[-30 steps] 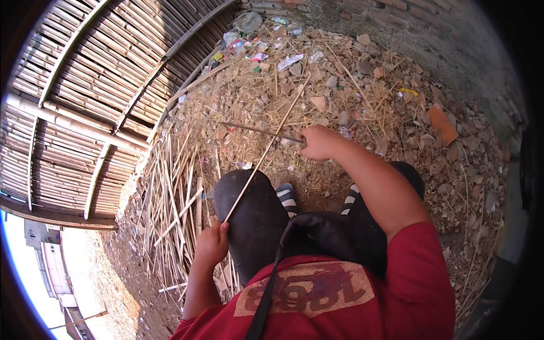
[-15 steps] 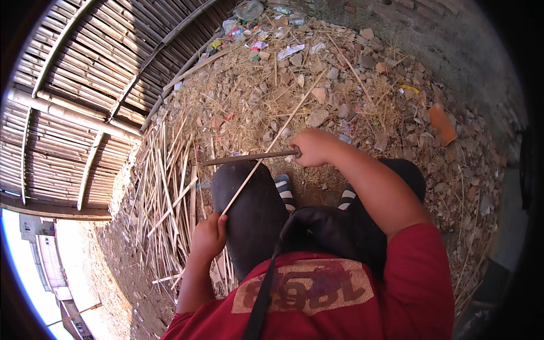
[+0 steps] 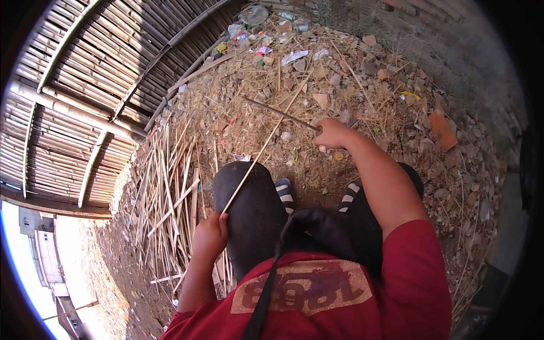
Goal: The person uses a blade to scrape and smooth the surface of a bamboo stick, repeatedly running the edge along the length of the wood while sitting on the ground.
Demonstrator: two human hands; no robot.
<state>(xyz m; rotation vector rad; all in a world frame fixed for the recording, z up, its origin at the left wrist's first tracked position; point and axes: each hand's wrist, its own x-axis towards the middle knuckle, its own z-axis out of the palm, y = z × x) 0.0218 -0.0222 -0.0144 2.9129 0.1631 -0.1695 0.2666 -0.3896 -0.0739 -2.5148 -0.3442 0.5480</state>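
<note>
Near my left knee, my left hand point(image 3: 209, 235) is closed round the near end of a thin, pale bamboo strip point(image 3: 247, 174). The strip slants away over the knee toward the rubble. My right hand point(image 3: 335, 136) grips the handle end of a long, dark knife point(image 3: 263, 106), out beyond my feet. Its blade points to the far left and looks narrow from here. Blade and strip cross in view about two thirds of the way along the strip; whether they touch, I cannot tell.
Many split bamboo strips point(image 3: 167, 190) lie heaped left of my left leg. Stones, dry straw and litter cover the ground ahead. An orange tile piece point(image 3: 442, 130) lies to the right. A bamboo-slat wall point(image 3: 85, 73) rises at left, a brick wall point(image 3: 419, 28) at the back right.
My right hand has moved away from me and slightly right, carrying the knife farther along the strip. The blade has turned so its tip points farther away. My left hand has stayed nearly still.
</note>
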